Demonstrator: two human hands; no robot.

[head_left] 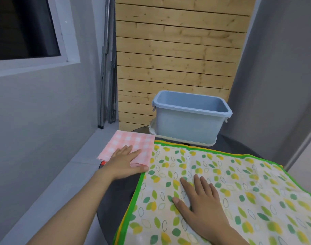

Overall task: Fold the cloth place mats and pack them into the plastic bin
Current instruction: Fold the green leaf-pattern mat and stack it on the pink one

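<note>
Nearest the lens, the right hand (202, 200) is laid flat, fingers (187, 189) straight and slightly spread, pressing on the leaf-print mat (239, 183); nothing is gripped. That mat is spread unfolded over the dark round surface (115, 191), with a yellow edge of what may be a second mat showing beneath its border. To the left, the left hand (125, 161) is likewise flat, fingers extended, resting on the folded pink checked mat (133, 144), which lies just beside the leaf-print mat's far-left corner and partly overhangs the surface edge. Beyond both, the blue plastic bin (190, 117) stands open on a white lid (183, 139); no mat is visible in what can be seen of it. Judged step: the pink mat is being flattened before packing. For a good result, creases should be pressed out toward the edges, the layers kept aligned, and the stack lifted with both hands so the fold is not lost on transfer to the bin.
</note>
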